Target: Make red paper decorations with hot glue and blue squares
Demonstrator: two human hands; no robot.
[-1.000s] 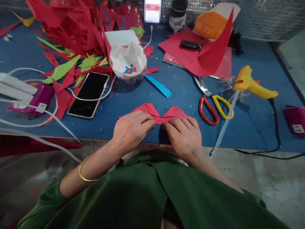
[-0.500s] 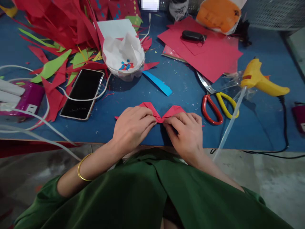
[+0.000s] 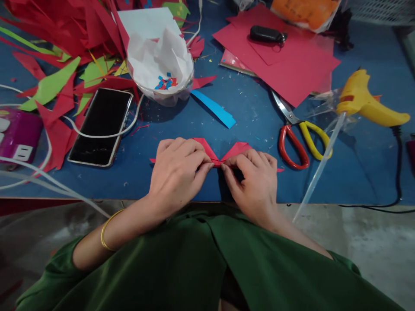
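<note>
A folded piece of red paper (image 3: 234,150) lies at the front edge of the blue table, with two peaks and a notch between them. My left hand (image 3: 180,172) covers its left part and pinches the lower edge near the middle. Opposite it, my right hand (image 3: 254,179) pinches the same edge just right of the notch. Pointed red ends stick out past both hands. Much of the paper is hidden under my fingers. Beyond the hands lies a blue paper strip (image 3: 214,109).
Scissors (image 3: 292,129) and a yellow glue gun (image 3: 366,101) lie on the right. Red sheets (image 3: 301,65) carry a black key fob (image 3: 266,34). A paper-lined bowl (image 3: 177,93) holds small bits. Leftward are a phone (image 3: 102,125), white cables and paper scraps (image 3: 58,84).
The view has shifted slightly closer. My left hand has its fingers higher on the paper, and both hands still pinch the paper's lower edge near the middle.
</note>
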